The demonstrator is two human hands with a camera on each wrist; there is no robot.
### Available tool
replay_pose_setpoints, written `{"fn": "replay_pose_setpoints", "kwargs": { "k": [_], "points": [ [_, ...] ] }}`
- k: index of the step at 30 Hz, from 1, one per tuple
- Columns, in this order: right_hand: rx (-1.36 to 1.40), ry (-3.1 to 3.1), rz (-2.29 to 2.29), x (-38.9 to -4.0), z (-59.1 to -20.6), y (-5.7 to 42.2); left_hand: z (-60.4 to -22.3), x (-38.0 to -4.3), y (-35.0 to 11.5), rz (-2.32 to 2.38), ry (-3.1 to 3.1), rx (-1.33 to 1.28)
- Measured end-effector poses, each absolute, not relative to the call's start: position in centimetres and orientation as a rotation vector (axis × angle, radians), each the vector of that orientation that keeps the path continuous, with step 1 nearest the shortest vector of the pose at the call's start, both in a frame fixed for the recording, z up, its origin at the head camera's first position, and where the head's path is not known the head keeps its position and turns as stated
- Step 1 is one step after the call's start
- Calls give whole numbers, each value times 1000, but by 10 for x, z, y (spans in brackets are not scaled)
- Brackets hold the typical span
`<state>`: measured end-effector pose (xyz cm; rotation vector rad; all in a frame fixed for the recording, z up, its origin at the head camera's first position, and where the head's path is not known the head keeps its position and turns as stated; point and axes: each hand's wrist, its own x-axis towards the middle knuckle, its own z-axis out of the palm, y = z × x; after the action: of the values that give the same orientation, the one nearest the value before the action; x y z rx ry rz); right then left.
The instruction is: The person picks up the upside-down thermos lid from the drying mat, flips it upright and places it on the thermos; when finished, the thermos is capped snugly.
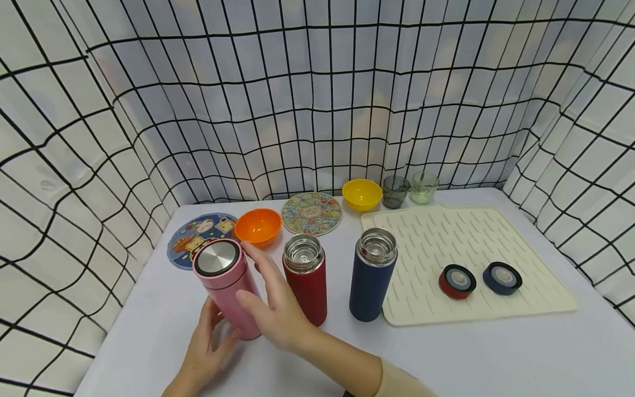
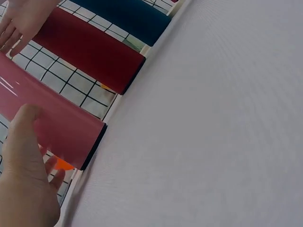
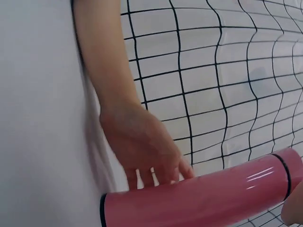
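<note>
A pink thermos (image 1: 230, 298) with a steel-topped lid (image 1: 217, 257) stands at the left of the table. My left hand (image 1: 205, 342) holds its lower body, with the thumb on the near side in the left wrist view. My right hand (image 1: 280, 303) is beside the upper part, fingers extended toward the lid and thumb near the body; whether it touches cannot be told. Just right of them stands a red thermos (image 1: 310, 292), uncapped, with a strainer in its mouth. Farther right is a dark blue thermos (image 1: 369, 286), also uncapped.
A red lid (image 1: 457, 282) and a dark blue lid (image 1: 502, 278) lie on a cream mat (image 1: 526, 242). Behind are an orange bowl (image 1: 258, 226), a yellow bowl (image 1: 362, 194), two glasses (image 1: 395, 191) and two round patterned mats (image 1: 311, 214). Black-gridded white cloth surrounds the table.
</note>
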<state>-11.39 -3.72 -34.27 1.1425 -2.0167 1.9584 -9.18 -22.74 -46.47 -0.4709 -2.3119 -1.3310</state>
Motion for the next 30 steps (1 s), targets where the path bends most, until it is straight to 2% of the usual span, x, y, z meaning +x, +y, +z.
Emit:
{"fn": "replay_pose_setpoints", "kwargs": {
  "k": [7, 12, 17, 23, 27, 30],
  "points": [
    [1288, -1746, 1669, -98, -340, -5, -457, -93, -237, -1209, -1996, -564],
    [1330, -1489, 1516, -95, -336, 25, -439, -88, -234, -1094, -1784, -498],
    [1307, -1324, 1515, -96, -336, 58, -409, -78, -211, -950, -1598, -472],
    [1253, -1222, 1534, -104, -346, 97, -381, -74, -169, -804, -1394, -650],
    [1207, -1235, 1495, -111, -355, 126, -384, -74, -150, -782, -1485, -808],
    [1130, -1312, 1400, -122, -366, 153, -400, -76, -143, -832, -1724, -853]
  ]
}}
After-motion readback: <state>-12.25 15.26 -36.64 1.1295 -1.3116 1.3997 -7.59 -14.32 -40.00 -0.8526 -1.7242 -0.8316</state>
